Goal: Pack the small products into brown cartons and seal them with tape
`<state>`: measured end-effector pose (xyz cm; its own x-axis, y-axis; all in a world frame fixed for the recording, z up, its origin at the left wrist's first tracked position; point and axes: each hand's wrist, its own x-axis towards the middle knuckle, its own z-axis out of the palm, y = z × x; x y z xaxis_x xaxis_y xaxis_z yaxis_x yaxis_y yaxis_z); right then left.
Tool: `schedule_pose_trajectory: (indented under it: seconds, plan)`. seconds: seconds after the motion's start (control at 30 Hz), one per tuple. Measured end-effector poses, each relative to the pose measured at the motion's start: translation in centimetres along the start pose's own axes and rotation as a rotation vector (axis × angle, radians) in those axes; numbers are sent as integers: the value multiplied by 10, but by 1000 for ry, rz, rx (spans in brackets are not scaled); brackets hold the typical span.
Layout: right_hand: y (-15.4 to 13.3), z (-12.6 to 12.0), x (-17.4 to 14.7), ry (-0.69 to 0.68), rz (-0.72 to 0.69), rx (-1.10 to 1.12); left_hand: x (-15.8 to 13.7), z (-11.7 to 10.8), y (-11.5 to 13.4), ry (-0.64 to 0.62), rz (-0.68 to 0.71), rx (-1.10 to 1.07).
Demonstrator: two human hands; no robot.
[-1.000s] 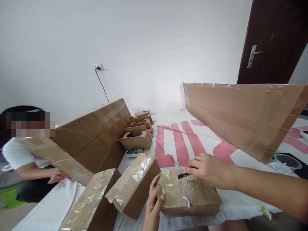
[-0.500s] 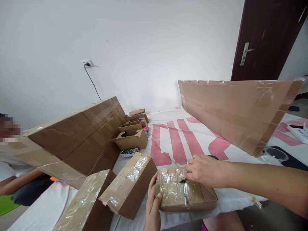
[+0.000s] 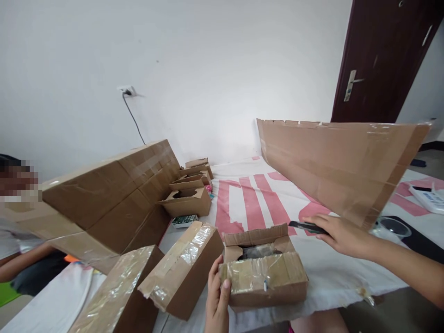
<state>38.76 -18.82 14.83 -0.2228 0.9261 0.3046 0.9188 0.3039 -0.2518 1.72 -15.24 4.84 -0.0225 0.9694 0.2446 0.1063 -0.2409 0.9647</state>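
Observation:
In front of me a small taped cardboard box (image 3: 267,280) rests near the table's front edge. Its far flap stands up, and something greyish, partly wrapped (image 3: 260,251), shows inside. My left hand (image 3: 218,296) grips the box's left end, thumb on the near side and fingers behind. To the right of the box, above the cloth, my right hand (image 3: 342,235) is closed round a slim dark box cutter (image 3: 307,227) that points left. Whether its blade is out I cannot tell.
Two taped boxes (image 3: 183,268) (image 3: 118,291) lie to the left. Several open cartons (image 3: 187,201) line a big cardboard panel (image 3: 132,194). Another panel (image 3: 340,162) stands right, near a clear tape roll (image 3: 395,226). A person (image 3: 24,259) sits at far left.
My right hand has moved off the box top to the right, with the box cutter now showing. The far flap has come up, opening the box. My left hand still holds its end.

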Motion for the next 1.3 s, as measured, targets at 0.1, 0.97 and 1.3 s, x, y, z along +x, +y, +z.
schedule_pose_trajectory:
  seconds: [0.1,0.97,1.3]
  plan:
    - [26,48,-19,-135,99,30,-5,0,3,14,5,-16]
    - [-141,81,12,267,-186,276,-14,-4,-1,-54,41,21]
    - [-122,65,29,263,-48,194,-14,-2,7,-43,21,29]
